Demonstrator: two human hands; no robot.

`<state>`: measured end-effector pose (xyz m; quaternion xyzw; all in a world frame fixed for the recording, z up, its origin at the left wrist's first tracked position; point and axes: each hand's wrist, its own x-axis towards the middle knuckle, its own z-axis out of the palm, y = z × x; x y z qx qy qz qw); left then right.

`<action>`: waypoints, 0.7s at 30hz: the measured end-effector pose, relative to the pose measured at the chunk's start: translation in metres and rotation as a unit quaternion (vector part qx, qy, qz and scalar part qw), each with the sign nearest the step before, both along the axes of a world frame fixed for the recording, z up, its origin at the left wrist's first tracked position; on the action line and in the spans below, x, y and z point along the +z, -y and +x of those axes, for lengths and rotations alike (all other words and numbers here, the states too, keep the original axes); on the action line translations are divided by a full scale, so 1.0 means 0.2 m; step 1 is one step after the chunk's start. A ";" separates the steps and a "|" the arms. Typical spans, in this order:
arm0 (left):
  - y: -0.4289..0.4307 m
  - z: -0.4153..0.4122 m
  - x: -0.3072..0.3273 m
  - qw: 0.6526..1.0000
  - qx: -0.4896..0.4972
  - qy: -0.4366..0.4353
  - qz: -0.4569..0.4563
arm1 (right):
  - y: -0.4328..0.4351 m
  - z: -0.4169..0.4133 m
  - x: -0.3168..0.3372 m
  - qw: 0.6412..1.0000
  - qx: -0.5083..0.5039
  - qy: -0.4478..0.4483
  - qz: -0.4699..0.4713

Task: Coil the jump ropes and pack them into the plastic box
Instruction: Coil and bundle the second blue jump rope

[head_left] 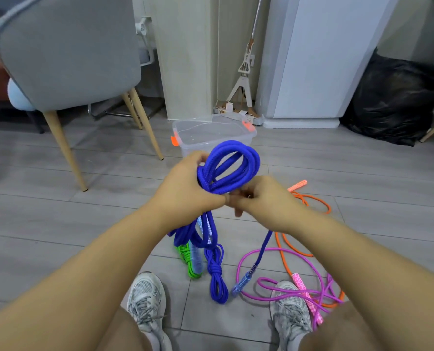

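The fingers (201,158) of the left hand (185,184) are curling round a bunch of loops of the blue rope (236,158), clenching them where they cross. The right hand (264,198), touching it at 3 o'clock, is seemingly pinching a strand at the coil's lower edge, though its fingertips are partly hiding behind the rope. The loops are standing up toward 12 o'clock in soft, rounded bends, so the braided cord is reading as light, limp and fairly grippy. It is likely going to slump wherever it is let go, so the crossing point inside the left grip is looking like the place to be holding while a wrap is being pulled tight. From under the right hand 1 loose tail is hanging toward 6 o'clock, ending in a patterned blue handle (243,282) lying on the floor (96,211); that stiffer, heavier end is apt to be dragging the coil open. More blue strands are drooping below the left hand toward a knotted blue bundle (217,274) and a green rope (189,262); whether the bundle is belonging to the same rope, I cannot tell. The plastic box (251,134) is sitting open on the floor just beyond the hands at 12 o'clock. A pink rope (274,250) at 5 o'clock and an orange rope (312,200) at 4 o'clock are lying loose, uncoiled.
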<state>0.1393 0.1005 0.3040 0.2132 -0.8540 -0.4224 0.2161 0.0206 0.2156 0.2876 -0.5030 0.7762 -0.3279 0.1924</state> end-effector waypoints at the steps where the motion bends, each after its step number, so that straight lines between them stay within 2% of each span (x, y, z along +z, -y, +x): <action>1: 0.00 0.00 0.00 1.000 -0.002 -0.007 -0.009 | 0.00 0.01 -0.01 1.000 0.004 -0.011 0.011; 8: 0.03 0.01 -0.03 0.998 0.048 -0.041 -0.027 | -0.05 0.05 0.01 0.997 0.024 -0.046 0.061; 14: 0.09 -0.02 -0.04 0.993 0.114 -0.033 -0.020 | -0.08 0.09 0.08 0.996 0.045 -0.058 0.045; 18: 0.11 -0.03 -0.04 0.992 0.122 0.021 -0.018 | -0.13 0.12 0.10 0.989 0.084 -0.089 0.079; 21: 0.11 -0.02 -0.04 0.992 0.082 0.091 -0.029 | -0.16 0.11 0.13 0.992 0.088 -0.074 0.051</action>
